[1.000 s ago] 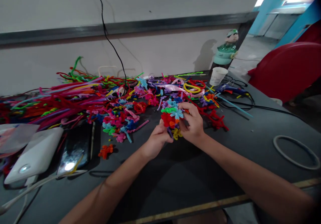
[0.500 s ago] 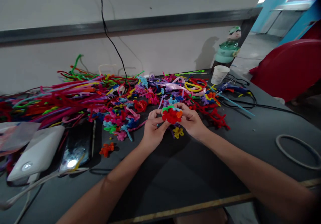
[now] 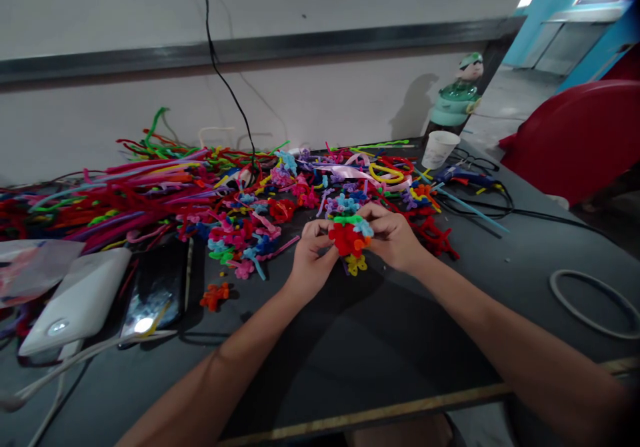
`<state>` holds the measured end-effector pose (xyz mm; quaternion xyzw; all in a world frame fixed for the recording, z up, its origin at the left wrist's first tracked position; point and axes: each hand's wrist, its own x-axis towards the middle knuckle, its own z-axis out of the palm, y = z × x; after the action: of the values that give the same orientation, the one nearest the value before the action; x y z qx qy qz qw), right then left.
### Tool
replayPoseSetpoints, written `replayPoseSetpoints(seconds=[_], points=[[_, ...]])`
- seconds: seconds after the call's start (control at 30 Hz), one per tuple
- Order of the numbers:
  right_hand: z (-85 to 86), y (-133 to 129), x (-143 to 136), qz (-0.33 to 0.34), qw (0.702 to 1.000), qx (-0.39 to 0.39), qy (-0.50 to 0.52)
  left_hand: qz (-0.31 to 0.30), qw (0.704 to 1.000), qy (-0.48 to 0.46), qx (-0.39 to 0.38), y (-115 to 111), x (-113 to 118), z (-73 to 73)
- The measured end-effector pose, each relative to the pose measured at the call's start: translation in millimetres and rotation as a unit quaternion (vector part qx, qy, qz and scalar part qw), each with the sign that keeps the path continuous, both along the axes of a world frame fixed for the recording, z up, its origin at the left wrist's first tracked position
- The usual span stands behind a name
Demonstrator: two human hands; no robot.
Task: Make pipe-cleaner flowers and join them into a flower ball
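Between my two hands is a small cluster of fuzzy pipe-cleaner flowers (image 3: pixel 348 236), red in front with green, light blue and orange parts. My left hand (image 3: pixel 315 255) pinches its left side, and my right hand (image 3: pixel 391 237) grips its right side. Just below the cluster, a yellow pipe-cleaner flower (image 3: pixel 357 264) shows near the dark table. An orange pipe-cleaner piece (image 3: pixel 215 297) lies apart to the left of my left hand. Behind both hands spreads a pile of colourful pipe-cleaner flowers (image 3: pixel 283 211).
Long pipe cleaners (image 3: pixel 135 190) heap at the back left. A white power bank (image 3: pixel 77 300) and a dark phone (image 3: pixel 155 293) lie left. Toward the right are a paper cup (image 3: pixel 440 149), a blue glue gun (image 3: pixel 467 178) and a grey ring (image 3: pixel 595 303) on the table (image 3: pixel 425 353).
Both hands and the flower cluster have shifted slightly right. The cluster has turned a little, showing more of its light blue and orange parts.
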<state>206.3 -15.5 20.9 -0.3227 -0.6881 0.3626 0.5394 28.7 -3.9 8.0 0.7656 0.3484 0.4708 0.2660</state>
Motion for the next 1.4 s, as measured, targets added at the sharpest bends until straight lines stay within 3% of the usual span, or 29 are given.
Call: replayPoseSetpoints(seconds=[0.1,0.17,0.3,0.47,0.7,0.9,1.03,1.13,1.2,1.27,1.4], points=[[-1.0,7.2,5.6,-0.071,0.995,0.001,0.064,0.048,0.997,0.046,0.031,9.4,-5.4,6.7],[-2.4,13.8,11.7,-0.124,0.988,0.009,0.090,0.118,0.986,0.074,0.095,19.8,-14.2,7.4],[-4.7,22.9,22.4,-0.187,0.978,0.039,0.082,0.188,0.961,0.158,0.127,42.1,-29.4,-5.0],[-14.8,25.1,19.3,-0.179,0.983,0.015,0.049,0.188,0.943,0.248,0.116,58.3,-25.3,-17.0],[-20.8,23.6,15.8,-0.160,0.987,-0.004,0.017,0.181,0.939,0.274,0.099,83.7,-10.8,-19.5],[-22.7,24.3,15.7,-0.169,0.985,-0.006,0.028,0.187,0.971,0.145,0.017,84.7,-24.0,-16.3],[-27.9,25.3,11.7,-0.152,0.986,-0.039,0.051,0.171,0.980,0.102,-0.022,69.1,-22.7,8.2],[-28.7,24.6,9.2,-0.132,0.986,-0.058,0.080,0.098,0.985,0.005,-0.145,54.7,-16.1,28.3],[-27.8,23.7,7.8,-0.129,0.985,-0.060,0.100,0.033,0.962,-0.092,-0.254,43.8,-13.0,36.9],[-26.3,21.9,5.9,-0.133,0.982,-0.058,0.120,-0.021,0.921,-0.188,-0.340,32.5,-11.4,40.8],[-22.5,14.6,-0.2,-0.130,0.982,-0.039,0.130,-0.042,0.825,-0.298,-0.479,12.7,-7.2,39.7]])
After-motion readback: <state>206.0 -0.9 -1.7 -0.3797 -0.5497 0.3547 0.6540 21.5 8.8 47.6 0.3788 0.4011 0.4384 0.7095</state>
